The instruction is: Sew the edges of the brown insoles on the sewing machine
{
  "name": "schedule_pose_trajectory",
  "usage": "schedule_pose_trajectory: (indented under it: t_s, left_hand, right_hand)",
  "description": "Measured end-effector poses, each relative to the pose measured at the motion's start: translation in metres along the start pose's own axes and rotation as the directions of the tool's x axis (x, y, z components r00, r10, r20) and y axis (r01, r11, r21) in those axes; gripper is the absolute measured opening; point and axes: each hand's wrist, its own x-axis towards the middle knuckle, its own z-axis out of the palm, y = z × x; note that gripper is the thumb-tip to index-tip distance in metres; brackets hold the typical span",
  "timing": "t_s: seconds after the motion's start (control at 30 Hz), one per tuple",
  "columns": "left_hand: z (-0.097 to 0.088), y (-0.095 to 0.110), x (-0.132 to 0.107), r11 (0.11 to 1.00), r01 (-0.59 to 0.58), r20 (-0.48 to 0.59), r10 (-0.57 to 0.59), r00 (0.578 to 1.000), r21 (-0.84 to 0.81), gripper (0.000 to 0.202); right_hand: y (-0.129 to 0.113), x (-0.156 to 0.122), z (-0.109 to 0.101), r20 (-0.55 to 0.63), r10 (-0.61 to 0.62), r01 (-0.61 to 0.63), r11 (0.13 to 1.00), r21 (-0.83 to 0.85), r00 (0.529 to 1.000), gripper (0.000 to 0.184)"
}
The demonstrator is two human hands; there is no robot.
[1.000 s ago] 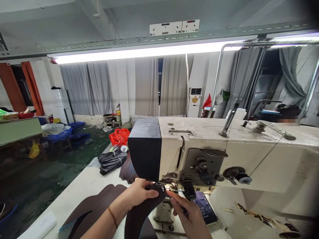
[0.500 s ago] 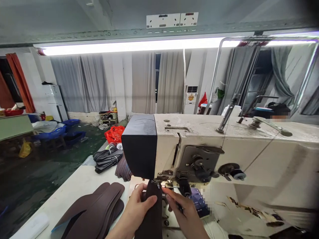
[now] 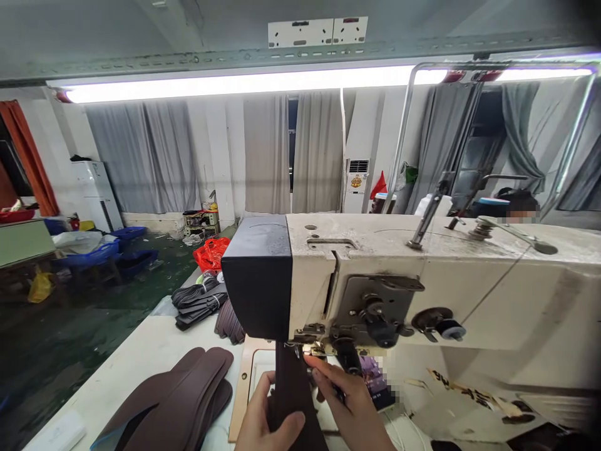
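Note:
A dark brown leather strip runs up from the bottom edge to the needle area under the head of a worn cream sewing machine. My left hand grips the strip's left edge low down, thumb laid across its front. To the right, my right hand rests beside the strip, fingertips pinched near the presser foot. I cannot make out what they pinch.
A stack of brown sole-shaped pieces lies on the white table at left. Bundles of dark straps sit further back. A phone lies under the machine arm. Another person's head shows behind the machine.
The strip has swung from a curved, leftward bend to upright under the needle. My left hand slid down it toward the bottom edge. The view shifted left.

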Motion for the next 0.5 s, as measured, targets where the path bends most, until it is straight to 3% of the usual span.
schedule_pose_trajectory:
  t_s: [0.23, 0.5]
  left_hand:
    - [-0.002, 0.006, -0.002, 0.999, -0.01, -0.019, 0.009, 1.0, -0.033, 0.068]
    - [-0.006, 0.028, -0.008, 0.983, 0.134, -0.041, -0.14, 0.989, -0.129, 0.061]
  right_hand:
    - [0.002, -0.001, 0.001, 0.001, -0.003, 0.003, 1.0, 0.004, 1.0, 0.036]
    - [-0.004, 0.001, -0.002, 0.051, 0.05, -0.051, 0.999, 0.009, 0.997, 0.041]
